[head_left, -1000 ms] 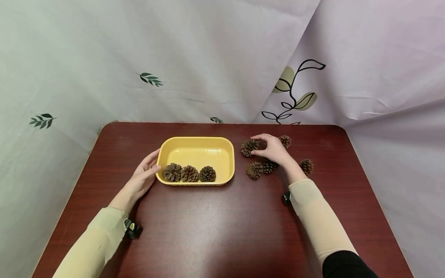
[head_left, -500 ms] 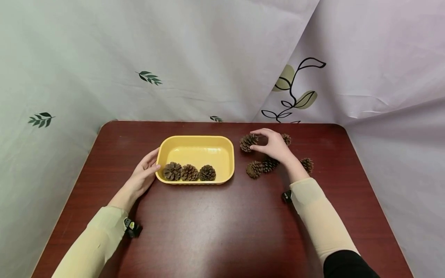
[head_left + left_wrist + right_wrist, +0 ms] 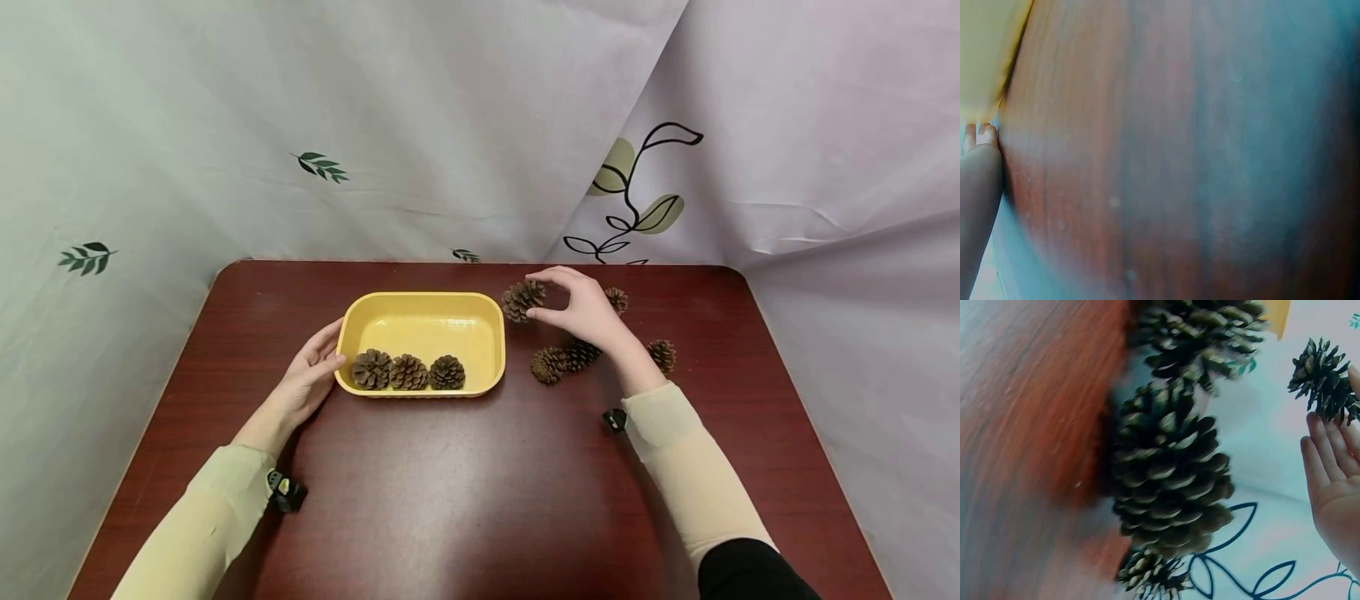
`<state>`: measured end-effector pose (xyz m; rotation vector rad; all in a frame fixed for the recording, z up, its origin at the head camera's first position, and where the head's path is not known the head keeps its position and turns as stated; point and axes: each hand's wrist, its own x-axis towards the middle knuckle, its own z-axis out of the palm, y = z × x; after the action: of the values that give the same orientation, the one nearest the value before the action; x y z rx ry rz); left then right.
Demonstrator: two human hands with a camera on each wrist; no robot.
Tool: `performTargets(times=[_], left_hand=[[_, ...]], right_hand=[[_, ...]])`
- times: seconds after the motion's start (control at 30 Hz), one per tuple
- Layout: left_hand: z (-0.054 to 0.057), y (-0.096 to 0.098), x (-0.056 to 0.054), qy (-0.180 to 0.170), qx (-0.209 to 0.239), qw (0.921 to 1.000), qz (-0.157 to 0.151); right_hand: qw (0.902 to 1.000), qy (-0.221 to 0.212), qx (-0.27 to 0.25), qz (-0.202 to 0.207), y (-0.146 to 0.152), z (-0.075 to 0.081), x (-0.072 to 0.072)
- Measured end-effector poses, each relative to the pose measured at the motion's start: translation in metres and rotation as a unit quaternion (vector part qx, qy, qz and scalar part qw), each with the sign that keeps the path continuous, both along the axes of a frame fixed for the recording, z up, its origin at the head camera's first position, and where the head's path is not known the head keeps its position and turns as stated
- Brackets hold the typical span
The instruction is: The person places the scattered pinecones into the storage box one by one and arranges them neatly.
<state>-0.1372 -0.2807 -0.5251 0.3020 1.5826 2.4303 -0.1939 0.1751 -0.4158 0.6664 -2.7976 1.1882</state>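
My right hand pinches a brown pine cone between thumb and fingertips, beside the right end of a yellow plastic tray. In the right wrist view the held pine cone is up off the table at the fingertips. Three pine cones stand in a row along the tray's near side: one on the left, a middle one and one on the right. My left hand holds the tray's left end, its thumb on the rim and its fingers along the outer wall.
Right of the tray, several loose pine cones lie on the dark red table: a pair below my right hand, another cone behind it and one by the forearm. A pale curtain hangs behind the table.
My right hand has gone towards the back and then left, bringing the pine cone up off the table towards the tray. The left hand and the tray stay in place.
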Motion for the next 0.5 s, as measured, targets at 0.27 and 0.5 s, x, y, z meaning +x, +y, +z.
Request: performTargets(times=[0.27,0.5], left_hand=[[0.000,0.000,0.001,-0.005,-0.003,1.0000,0.001],[-0.001,0.000,0.000,-0.005,-0.004,1.0000,0.001]], right_hand=[[0.9990,0.017,0.001,0.040,-0.015,0.004,0.005],[0.9971,0.014,0.009,0.074,-0.030,-0.001,0.008]])
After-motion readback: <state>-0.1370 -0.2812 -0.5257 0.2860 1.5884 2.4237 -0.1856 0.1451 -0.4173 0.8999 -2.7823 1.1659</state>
